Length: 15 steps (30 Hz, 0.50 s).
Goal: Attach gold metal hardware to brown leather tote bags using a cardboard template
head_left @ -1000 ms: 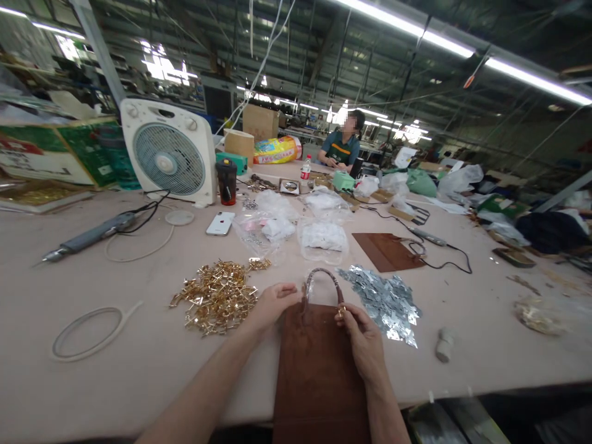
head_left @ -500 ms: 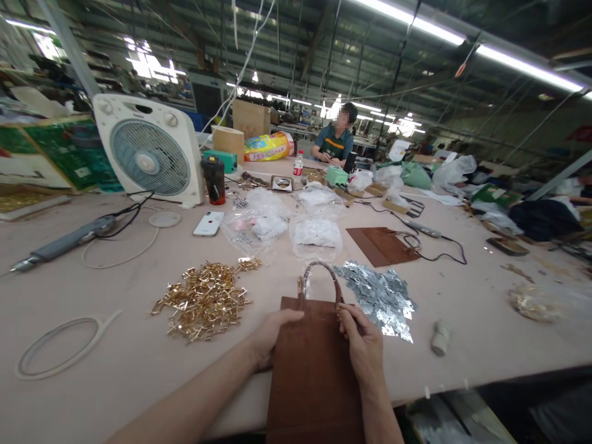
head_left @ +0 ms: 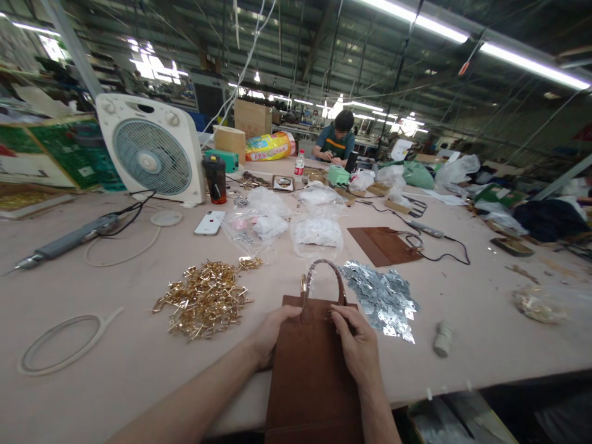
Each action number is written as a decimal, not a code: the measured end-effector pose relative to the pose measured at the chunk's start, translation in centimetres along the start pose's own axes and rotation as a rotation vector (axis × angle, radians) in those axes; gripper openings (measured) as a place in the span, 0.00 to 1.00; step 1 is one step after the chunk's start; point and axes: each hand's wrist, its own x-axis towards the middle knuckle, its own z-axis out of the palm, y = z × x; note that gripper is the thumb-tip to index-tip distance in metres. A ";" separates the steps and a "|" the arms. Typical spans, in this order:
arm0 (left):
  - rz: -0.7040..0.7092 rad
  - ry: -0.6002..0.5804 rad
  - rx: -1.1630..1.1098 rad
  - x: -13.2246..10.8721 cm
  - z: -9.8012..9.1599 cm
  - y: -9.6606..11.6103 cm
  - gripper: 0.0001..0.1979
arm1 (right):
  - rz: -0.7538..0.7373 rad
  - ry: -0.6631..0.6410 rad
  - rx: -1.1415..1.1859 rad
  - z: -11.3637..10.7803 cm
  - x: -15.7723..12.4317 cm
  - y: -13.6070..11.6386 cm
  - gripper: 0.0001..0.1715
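Note:
A brown leather bag [head_left: 314,382] stands upright at the table's front edge, its curved handle [head_left: 325,264] up. My left hand [head_left: 272,333] grips the bag's left edge, thumb on the front face near the top. At the right foot of the handle, my right hand [head_left: 358,339] is closed in a pinch against the front; a small gold-coloured metal piece glints at its fingertips, mostly hidden. Left of the bag lies a pile of gold-coloured metal fittings [head_left: 206,302]. To the right is a heap of flat silver metal plates [head_left: 382,296].
Behind the bag lie clear plastic bags [head_left: 317,234], a white phone [head_left: 209,223] and another brown leather piece [head_left: 382,243]. A grey electric screwdriver [head_left: 69,239] and a fan [head_left: 150,151] are at left. A small grey cylinder [head_left: 443,339] stands right. A co-worker [head_left: 337,139] sits across.
My right hand has shifted slightly left, from the handle's right side onto the bag's front face. My left hand keeps its grip. The co-worker's head has bent lower.

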 end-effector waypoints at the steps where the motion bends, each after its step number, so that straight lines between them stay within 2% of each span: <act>1: 0.005 0.000 -0.001 0.0 0.0 0.0 0.21 | -0.014 0.001 -0.010 0.1 0.0 0.1 0.14; 5: 0.012 0.006 -0.011 0.0 0.1 0.1 0.22 | -0.060 -0.043 -0.050 0.2 -0.1 0.3 0.13; 11: 0.006 -0.016 -0.018 0.0 0.1 0.2 0.21 | -0.158 -0.224 -0.115 -1.0 -0.7 0.5 0.17; 15: 0.017 -0.011 -0.014 0.0 0.1 0.1 0.21 | -0.246 -0.216 -0.205 -0.9 -1.1 1.0 0.20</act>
